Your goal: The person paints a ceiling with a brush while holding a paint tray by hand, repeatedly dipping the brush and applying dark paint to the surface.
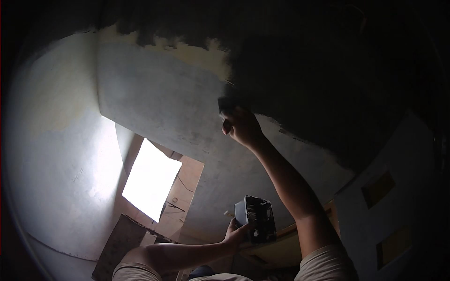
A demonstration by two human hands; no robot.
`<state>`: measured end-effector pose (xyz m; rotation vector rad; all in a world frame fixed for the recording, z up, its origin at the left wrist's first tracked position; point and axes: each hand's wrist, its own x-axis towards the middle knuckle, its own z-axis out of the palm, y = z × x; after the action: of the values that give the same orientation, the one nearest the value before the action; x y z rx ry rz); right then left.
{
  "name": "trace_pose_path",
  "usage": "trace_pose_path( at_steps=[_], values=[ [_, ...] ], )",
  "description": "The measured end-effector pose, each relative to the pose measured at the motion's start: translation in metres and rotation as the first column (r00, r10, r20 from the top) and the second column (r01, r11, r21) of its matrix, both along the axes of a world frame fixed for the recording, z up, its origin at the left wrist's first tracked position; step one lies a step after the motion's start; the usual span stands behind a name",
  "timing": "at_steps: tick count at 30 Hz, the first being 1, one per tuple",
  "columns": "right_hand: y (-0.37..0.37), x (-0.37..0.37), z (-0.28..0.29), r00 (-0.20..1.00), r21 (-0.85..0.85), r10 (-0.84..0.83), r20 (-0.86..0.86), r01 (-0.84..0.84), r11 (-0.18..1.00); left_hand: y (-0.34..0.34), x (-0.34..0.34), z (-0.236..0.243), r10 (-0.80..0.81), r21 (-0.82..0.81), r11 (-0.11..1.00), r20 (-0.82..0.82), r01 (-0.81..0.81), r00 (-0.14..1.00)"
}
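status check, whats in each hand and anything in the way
Right hand gripping dark tool at edge of dark coat. Left hand holding smeared tub. Surface part dark, part pale. Nothing seen blocking tool.

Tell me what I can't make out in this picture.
In the head view:
Full shape of the dark tool: partly covered by the right hand, dark against the dark coating.
Some fingers of the left hand: behind the smeared container.
Beyond the bright opening: washed out.
Right sleeve: cut off by the lower edge.
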<state>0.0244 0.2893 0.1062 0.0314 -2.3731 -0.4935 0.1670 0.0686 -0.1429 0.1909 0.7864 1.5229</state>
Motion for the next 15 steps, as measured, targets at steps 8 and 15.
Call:
trace_pose_path(
  at_steps=[8,15],
  values=[
    [0.000,-0.006,0.127,0.951,-0.235,-0.297,-0.080,0.272,0.933,0.004,0.003,-0.004,-0.005,0.014,1.000,-0.053,0.005,0.999],
    [-0.017,-0.026,0.135,0.961,-0.221,-0.051,-0.273,-0.011,0.975,0.004,0.001,-0.006,-0.030,0.023,0.999,-0.027,0.031,0.999]
  ],
)
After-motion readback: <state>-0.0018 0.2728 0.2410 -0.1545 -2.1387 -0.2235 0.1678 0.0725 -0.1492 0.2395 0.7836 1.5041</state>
